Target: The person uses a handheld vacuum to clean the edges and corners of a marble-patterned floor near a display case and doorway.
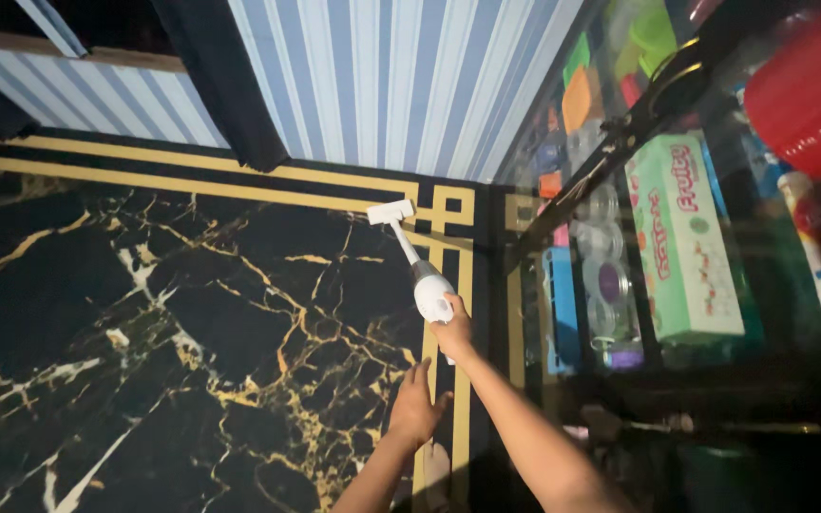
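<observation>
Here the right hand grips a white vacuum over black marble floor.

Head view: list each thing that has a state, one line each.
White handheld vacuum cleaner: held, nozzle on the black gold-veined marble floor.
Right hand: closed on the vacuum's handle.
Left hand: open, holding nothing.
Green rectangular box: closed, on shelf.

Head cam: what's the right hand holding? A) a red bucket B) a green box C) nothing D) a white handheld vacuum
D: the right hand grips the handle of a white handheld vacuum, its flat nozzle near the gold border of the black marbled floor; the left hand is open and holds nothing.
</observation>
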